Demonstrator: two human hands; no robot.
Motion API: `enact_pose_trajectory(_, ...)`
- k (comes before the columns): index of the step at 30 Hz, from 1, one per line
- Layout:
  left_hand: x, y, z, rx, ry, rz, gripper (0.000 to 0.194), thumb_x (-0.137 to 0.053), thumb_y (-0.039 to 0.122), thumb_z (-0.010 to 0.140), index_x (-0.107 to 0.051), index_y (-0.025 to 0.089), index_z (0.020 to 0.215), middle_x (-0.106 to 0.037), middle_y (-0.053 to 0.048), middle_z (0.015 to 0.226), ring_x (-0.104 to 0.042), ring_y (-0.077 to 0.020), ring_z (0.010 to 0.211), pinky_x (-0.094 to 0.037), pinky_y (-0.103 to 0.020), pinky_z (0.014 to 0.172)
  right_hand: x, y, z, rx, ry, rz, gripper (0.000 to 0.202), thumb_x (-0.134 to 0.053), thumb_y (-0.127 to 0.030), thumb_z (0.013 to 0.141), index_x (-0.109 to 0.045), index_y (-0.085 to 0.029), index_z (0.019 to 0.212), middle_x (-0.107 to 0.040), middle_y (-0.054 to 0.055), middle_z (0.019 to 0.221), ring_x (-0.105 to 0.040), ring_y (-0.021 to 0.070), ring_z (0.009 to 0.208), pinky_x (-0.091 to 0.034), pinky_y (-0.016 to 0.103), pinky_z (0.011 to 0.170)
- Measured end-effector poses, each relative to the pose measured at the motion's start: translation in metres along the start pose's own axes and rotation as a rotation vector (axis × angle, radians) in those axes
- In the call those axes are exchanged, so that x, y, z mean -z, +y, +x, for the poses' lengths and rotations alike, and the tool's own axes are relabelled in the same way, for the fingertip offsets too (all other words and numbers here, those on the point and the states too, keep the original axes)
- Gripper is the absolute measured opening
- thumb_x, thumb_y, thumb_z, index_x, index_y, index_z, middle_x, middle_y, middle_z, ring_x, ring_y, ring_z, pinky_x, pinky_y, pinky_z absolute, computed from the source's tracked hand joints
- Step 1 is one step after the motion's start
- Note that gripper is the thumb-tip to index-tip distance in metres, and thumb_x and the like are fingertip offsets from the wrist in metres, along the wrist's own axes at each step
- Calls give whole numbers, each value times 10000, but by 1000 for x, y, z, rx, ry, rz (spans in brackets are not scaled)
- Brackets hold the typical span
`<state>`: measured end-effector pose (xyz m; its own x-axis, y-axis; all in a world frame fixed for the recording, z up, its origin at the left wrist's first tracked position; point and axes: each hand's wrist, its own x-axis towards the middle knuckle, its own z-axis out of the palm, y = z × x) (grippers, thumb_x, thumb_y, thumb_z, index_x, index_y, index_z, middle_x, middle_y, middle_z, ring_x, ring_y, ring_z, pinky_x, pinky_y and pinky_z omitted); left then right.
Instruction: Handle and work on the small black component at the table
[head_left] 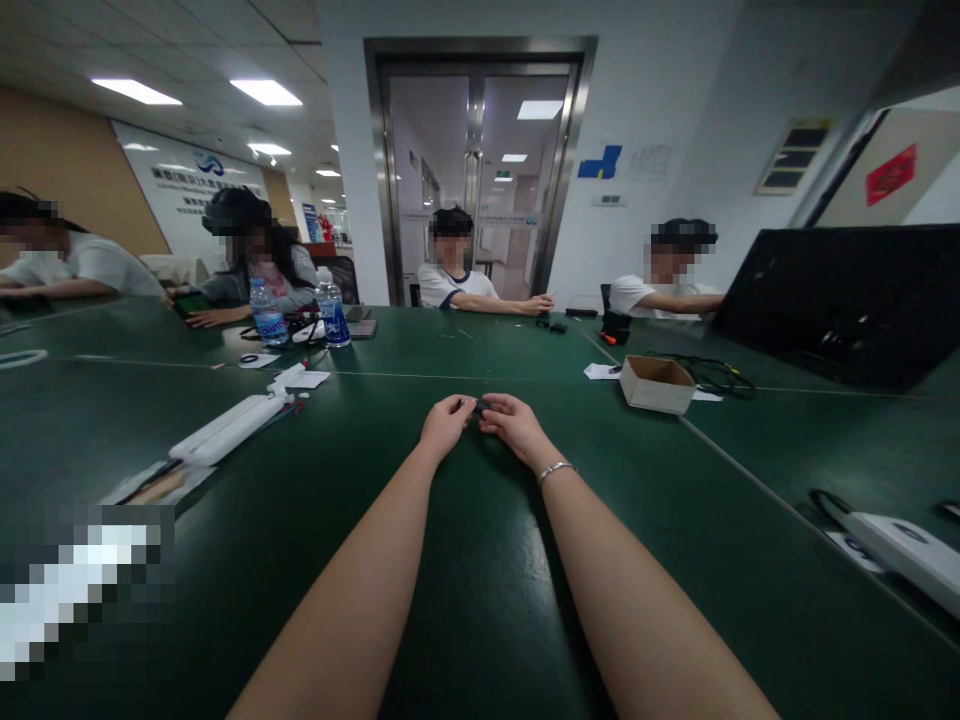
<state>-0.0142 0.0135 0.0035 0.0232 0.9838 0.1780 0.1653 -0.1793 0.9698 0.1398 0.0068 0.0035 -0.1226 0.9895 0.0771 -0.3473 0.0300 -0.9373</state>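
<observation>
Dark piece: one small dark piece is held between the two hands, just above or on the tabletop; which of these cannot be told.
Left hand: one; the dark piece is pinched at its left end by the fingers.
Right hand: one; the other end is grasped by curled fingers, and one bracelet is worn at the wrist.
Bottles: two are stood upright at the far left.
Box: one open box is seen at the right, near one large black screen.
White cases: one long case is laid at the left, one at the right edge.
People: four are seated around the tabletop.
</observation>
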Motion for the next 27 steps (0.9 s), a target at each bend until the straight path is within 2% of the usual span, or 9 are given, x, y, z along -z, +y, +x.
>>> enact_pose_trajectory(4,5,8,-3,89,18,-48,312,-526,386,870,-708,142,938,-563,-15,677,-469,-97,546,-356,-192,473,4,-3,-1,11,-4,25,311,-691,25,691,-698,-149,948,-660,27,802,-657,109,645,-575,205,640)
enact_pose_trajectory(11,1,9,-6,32,5,-48,227,-596,278,823,-637,149,1006,-632,-48,843,-571,-112,658,-404,-173,495,5,-3,0,17,-8,54,244,-741,-115,735,-702,-154,973,-683,30,756,-663,127,642,-582,252,677)
enact_pose_trajectory(16,1,6,-7,-13,-6,-22,180,-609,251,808,-606,153,958,-626,-39,835,-598,-124,688,-429,-180,512,5,-4,-1,27,15,58,255,-743,-78,729,-696,-164,965,-691,40,783,-670,141,667,-584,267,690)
enact_pose_trajectory(27,2,12,-8,32,-21,-6,202,-582,231,825,-639,136,994,-658,-64,850,-586,-119,680,-419,-170,500,9,-6,1,13,18,65,251,-739,-35,717,-703,-161,931,-696,37,832,-668,134,696,-594,274,738)
